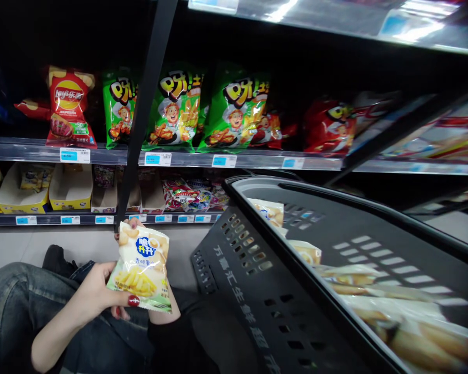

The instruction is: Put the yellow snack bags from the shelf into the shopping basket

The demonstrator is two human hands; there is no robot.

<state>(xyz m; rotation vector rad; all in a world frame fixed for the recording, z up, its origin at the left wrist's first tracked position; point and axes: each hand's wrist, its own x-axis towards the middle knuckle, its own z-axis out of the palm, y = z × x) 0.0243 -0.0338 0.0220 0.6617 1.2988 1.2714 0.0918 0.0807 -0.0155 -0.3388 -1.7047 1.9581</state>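
Observation:
A small cream-and-green bag of potato snacks (142,265) is held up in front of my lap, its printed front facing me. My left hand (97,291) grips the lower left corner, with the red-nailed thumb across the front and fingers behind. Mostly hidden behind the bag is my right hand (134,223); a few of its fingers curl at the upper left edge, and its wrist shows below right. To the right stands a grey shopping basket (234,291). Inside it are several snack packets (306,252), some blurred.
On the upper shelf (113,155) stand a red chip bag (70,106) and several green snack bags (234,111). Open cartons (70,189) and small colourful packets (183,197) fill part of the lower shelf. A dark post (146,93) rises before the shelves.

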